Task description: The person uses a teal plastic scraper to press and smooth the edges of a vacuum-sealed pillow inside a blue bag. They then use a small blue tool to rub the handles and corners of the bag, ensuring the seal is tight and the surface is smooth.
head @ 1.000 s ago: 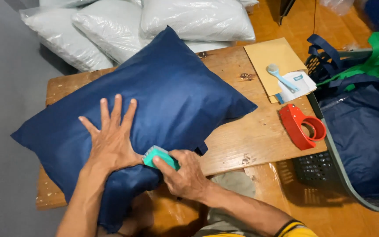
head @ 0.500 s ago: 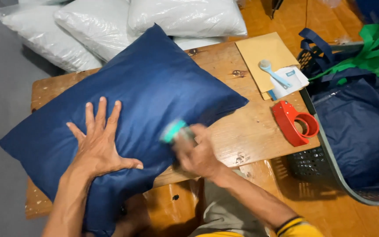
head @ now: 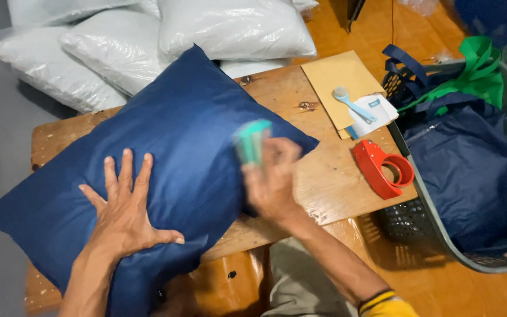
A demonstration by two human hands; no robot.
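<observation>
Worn wooden table (head: 324, 176) carries a navy blue pillow (head: 183, 147) at its centre, where the left hand (head: 125, 211) presses flat with fingers spread at seven o'clock and the blurred right hand (head: 271, 182) clasps a teal brush (head: 251, 141) at the pillow's three o'clock edge.

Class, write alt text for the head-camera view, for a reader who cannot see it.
A person's left hand presses flat on a dark blue pillow lying on a wooden table, while the right hand, blurred, holds a small teal object over it. A red tape dispenser sits to the right; white plastic-wrapped pillows are piled behind.
</observation>
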